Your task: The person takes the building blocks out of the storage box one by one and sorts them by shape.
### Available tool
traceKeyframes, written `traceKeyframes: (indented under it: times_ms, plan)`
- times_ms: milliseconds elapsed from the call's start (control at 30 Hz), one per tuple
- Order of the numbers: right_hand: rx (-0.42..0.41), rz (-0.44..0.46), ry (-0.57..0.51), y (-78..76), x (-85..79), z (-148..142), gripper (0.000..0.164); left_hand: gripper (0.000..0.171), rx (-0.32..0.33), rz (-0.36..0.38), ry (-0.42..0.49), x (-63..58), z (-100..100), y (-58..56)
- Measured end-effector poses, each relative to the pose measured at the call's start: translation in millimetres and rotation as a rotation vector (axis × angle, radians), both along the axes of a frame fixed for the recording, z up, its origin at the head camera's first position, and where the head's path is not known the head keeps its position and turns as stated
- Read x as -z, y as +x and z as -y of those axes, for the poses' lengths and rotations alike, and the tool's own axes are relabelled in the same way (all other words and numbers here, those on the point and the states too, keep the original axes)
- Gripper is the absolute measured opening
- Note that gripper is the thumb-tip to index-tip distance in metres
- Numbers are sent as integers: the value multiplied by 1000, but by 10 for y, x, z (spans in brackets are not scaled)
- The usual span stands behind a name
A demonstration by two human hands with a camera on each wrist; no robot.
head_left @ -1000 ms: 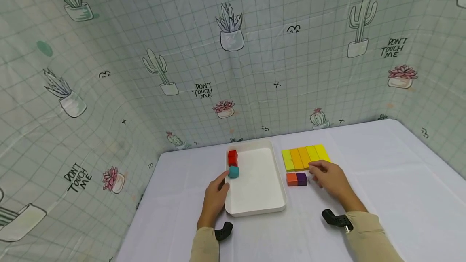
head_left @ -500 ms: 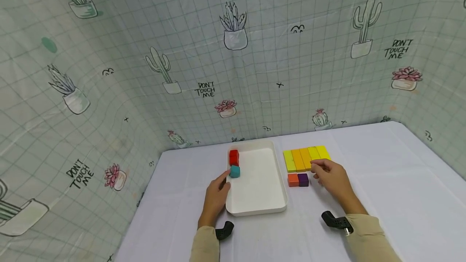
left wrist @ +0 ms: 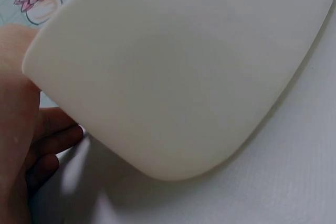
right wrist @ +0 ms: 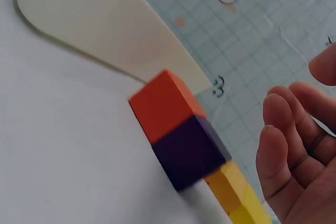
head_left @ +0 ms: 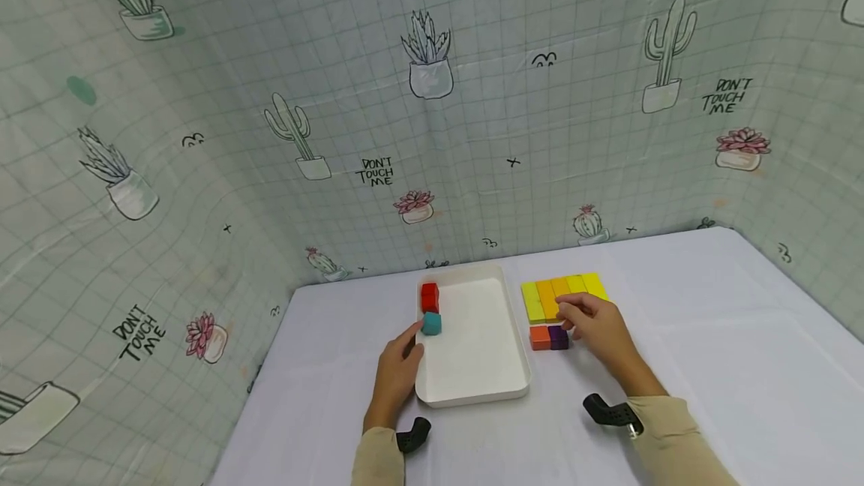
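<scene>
In the head view my left hand (head_left: 394, 370) lies at the left rim of a white tray (head_left: 479, 397), its index finger at a teal cube (head_left: 432, 323) inside. Two red cubes (head_left: 430, 297) sit just behind the teal one. The left wrist view shows the tray's outer wall (left wrist: 173, 77) and fingers beside it. My right hand (head_left: 597, 325) hovers over the purple cube (head_left: 559, 337), fingers loosely bent and holding nothing visible. Against the purple cube stands an orange cube (head_left: 540, 337). The right wrist view shows the fingertips apart from both cubes.
A row of yellow and orange-yellow bars (head_left: 547, 300) lies behind the orange and purple cubes, partly covered by my right hand. All stand on a white-covered table (head_left: 486, 448), with a patterned cloth backdrop (head_left: 472, 171) behind.
My right hand has moved a little left, closer over the purple cube. The left hand stays at the tray rim by the teal cube. The head view has shifted slightly.
</scene>
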State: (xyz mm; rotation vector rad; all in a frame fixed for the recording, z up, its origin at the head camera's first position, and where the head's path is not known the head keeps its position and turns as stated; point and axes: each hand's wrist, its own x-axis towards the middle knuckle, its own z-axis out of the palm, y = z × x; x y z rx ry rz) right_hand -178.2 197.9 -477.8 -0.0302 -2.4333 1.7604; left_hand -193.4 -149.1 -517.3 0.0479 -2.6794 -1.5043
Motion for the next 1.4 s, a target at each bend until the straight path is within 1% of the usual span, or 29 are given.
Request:
traceKeyframes:
  times_ms: [100,300,500,667,900,1167,1300,1400]
  plan:
    - [-38,-7,-20,-25,-23,98,36,41,-3,6,2,4,10,-4]
    - [-109,-13,4,-124,-61,264,29,42,0,11,4,16,10,-21]
    - [-186,33,23,-243,-106,416,30,42,-8,12,-4,-7,9,-15]
    - [-265,72,31,-336,-117,537,33,41,-16,9,-1,-8,12,-10]
    - [-305,129,33,-456,-120,672,33,42,6,2,-1,-7,18,-5]
    - [-417,163,64,-677,-180,911,34,42,8,-4,13,-15,36,8]
    - [-453,188,82,-764,-155,1039,34,42,10,-7,5,-9,26,0]
    - [-461,221,72,-805,-127,1129,33,42,4,-2,-7,-11,21,-5]
